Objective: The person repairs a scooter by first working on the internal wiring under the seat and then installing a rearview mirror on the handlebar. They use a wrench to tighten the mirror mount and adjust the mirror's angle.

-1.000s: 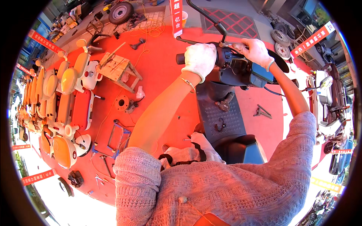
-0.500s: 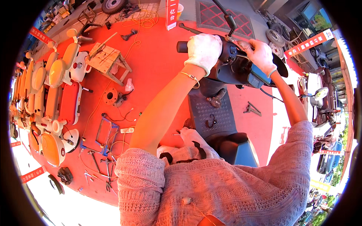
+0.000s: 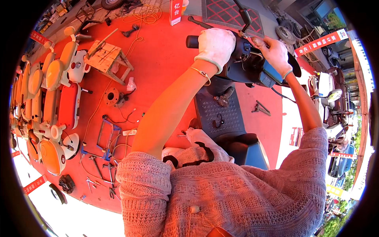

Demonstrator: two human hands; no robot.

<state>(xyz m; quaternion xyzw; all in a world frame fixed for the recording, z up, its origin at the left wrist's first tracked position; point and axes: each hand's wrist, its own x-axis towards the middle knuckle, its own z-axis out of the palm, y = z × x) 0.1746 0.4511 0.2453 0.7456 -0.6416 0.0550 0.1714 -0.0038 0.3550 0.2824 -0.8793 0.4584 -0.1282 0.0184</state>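
Observation:
My left hand (image 3: 216, 46), in a white work glove, is closed over the left side of a dark scooter's handlebar (image 3: 192, 42), whose black grip end sticks out beyond it. My right hand (image 3: 275, 55), also gloved, has its thumb and fingers drawn together near the foot of a black mirror stem (image 3: 245, 17). What lies between those fingertips is too small to make out. The scooter's dash (image 3: 263, 75) is between and below my hands. A dark power tool (image 3: 224, 97) lies on the ribbed footboard (image 3: 233, 112), with a small black curved piece (image 3: 218, 121) nearer me.
Scooters with tan seats (image 3: 55, 75) stand in a row at left. A wooden stool (image 3: 104, 57), a blue frame (image 3: 106, 138) and several hand tools (image 3: 108, 170) are on the red floor. A metal bracket (image 3: 260, 108) lies right of the scooter. Tyres (image 3: 285, 34) lie at the far right.
The view has shifted slightly, so the floor things sit a little further left and higher. Both hands keep their places on the scooter, the right fingers still by the mirror stem's foot.

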